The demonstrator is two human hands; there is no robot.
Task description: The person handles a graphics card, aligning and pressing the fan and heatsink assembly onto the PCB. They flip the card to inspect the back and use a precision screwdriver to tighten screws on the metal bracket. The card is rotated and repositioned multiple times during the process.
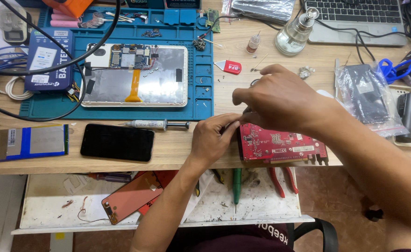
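A red circuit board (pixel 280 143) lies at the front edge of the wooden table (pixel 177 149). My left hand (pixel 213 137) rests at the board's left end, fingers curled against its corner. My right hand (pixel 280 100) hovers over the board's upper edge, fingers bunched together, pinching something small that I cannot make out. The two hands meet at the board's top left corner. My right hand hides part of the board.
An opened tablet (pixel 135 74) lies on a blue work mat (pixel 201 93). A black phone (pixel 117 142) and a syringe (pixel 156 124) lie left of my hands. A glass bottle (pixel 296 32), laptop (pixel 355 18), bagged parts (pixel 369 98). Tools lie on the lower shelf (pixel 243 200).
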